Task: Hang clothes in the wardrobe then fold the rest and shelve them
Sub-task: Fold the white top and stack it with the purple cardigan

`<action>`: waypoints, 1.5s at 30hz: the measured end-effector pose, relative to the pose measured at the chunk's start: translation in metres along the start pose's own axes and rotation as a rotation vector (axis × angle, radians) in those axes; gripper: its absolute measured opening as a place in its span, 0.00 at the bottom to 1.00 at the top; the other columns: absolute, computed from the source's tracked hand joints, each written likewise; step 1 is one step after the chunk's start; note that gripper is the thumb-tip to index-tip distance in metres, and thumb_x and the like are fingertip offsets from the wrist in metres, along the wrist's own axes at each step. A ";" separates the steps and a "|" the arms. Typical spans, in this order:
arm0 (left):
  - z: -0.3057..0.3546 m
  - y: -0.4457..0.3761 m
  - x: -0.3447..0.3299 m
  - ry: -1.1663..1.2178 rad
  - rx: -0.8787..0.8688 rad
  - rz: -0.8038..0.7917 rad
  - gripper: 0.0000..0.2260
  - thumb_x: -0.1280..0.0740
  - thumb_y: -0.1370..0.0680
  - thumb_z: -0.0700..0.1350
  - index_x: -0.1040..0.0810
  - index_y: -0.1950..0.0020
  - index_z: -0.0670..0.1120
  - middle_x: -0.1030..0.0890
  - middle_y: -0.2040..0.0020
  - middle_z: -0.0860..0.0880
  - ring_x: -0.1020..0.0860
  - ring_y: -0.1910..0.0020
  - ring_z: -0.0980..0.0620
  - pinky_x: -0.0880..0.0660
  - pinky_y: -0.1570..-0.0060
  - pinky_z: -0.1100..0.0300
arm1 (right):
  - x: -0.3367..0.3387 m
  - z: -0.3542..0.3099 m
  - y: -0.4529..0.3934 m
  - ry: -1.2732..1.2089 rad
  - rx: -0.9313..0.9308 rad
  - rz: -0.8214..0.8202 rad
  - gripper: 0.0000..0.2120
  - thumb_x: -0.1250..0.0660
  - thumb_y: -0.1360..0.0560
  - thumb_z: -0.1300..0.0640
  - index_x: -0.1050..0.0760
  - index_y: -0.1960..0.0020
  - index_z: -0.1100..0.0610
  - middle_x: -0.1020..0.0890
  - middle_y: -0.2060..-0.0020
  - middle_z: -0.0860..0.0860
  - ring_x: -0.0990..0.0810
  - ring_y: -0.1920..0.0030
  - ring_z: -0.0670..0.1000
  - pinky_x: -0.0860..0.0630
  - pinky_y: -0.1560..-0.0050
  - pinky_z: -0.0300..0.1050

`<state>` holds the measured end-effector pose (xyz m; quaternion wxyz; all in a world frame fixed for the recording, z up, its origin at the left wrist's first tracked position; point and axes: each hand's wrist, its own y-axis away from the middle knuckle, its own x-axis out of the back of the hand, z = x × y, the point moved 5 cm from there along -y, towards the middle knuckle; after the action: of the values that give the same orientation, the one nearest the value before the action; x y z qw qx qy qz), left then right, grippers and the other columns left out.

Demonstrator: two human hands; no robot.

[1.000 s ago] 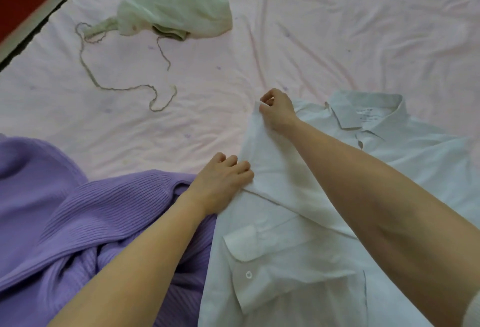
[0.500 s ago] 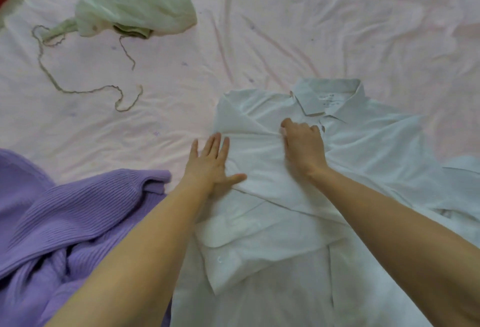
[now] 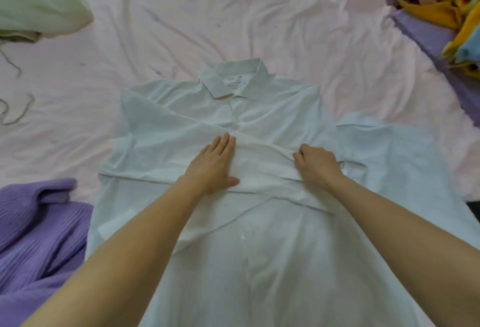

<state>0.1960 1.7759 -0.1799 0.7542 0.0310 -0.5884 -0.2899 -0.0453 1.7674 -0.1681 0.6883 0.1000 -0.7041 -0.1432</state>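
Two hands working mid-bed on a white shirt [image 3: 272, 261]: left hand [image 3: 214, 165] lying flat, fingers straight, pressing the folded sleeve; right hand [image 3: 318, 165] pinching the sleeve's edge.

Both hands slid rightward, drawing the folded sleeve [image 3: 181, 155] across the shirt [image 3: 285, 261].

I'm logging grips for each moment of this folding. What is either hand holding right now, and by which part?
The right hand pinches the folded sleeve of the white collared cotton shirt at its upper edge. The left hand holds nothing; it presses flat on that sleeve.
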 end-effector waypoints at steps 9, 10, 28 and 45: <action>0.020 -0.017 -0.015 -0.072 0.060 -0.096 0.53 0.33 0.30 0.68 0.65 0.22 0.49 0.65 0.22 0.48 0.63 0.23 0.44 0.58 0.25 0.43 | 0.011 0.043 0.015 -0.434 0.036 -0.075 0.14 0.37 0.21 0.52 0.30 0.63 0.57 0.25 0.64 0.53 0.28 0.61 0.53 0.36 0.62 0.47; 0.022 -0.015 -0.010 -0.068 0.030 -0.036 0.48 0.37 0.28 0.69 0.61 0.21 0.50 0.62 0.21 0.49 0.60 0.22 0.46 0.58 0.25 0.44 | 0.007 0.043 0.017 -0.467 0.023 -0.114 0.14 0.36 0.22 0.52 0.30 0.64 0.56 0.25 0.65 0.51 0.28 0.61 0.53 0.36 0.63 0.46; 0.004 -0.011 -0.045 -0.184 0.106 0.203 0.34 0.59 0.21 0.65 0.61 0.21 0.47 0.60 0.21 0.48 0.61 0.22 0.47 0.63 0.25 0.46 | -0.068 -0.001 0.041 0.041 0.194 0.038 0.31 0.59 0.20 0.39 0.60 0.22 0.52 0.58 0.22 0.48 0.60 0.23 0.49 0.65 0.25 0.48; -0.008 0.003 -0.029 -0.091 0.293 0.131 0.34 0.56 0.20 0.64 0.59 0.21 0.46 0.59 0.21 0.45 0.59 0.22 0.42 0.60 0.26 0.41 | -0.072 0.034 0.086 0.009 -0.099 0.035 0.32 0.58 0.19 0.41 0.59 0.22 0.58 0.57 0.22 0.52 0.59 0.23 0.49 0.65 0.25 0.47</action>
<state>0.2000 1.7900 -0.2062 0.7316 0.0891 -0.6586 -0.1520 -0.0719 1.8745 -0.2075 0.6979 0.0541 -0.6948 -0.1652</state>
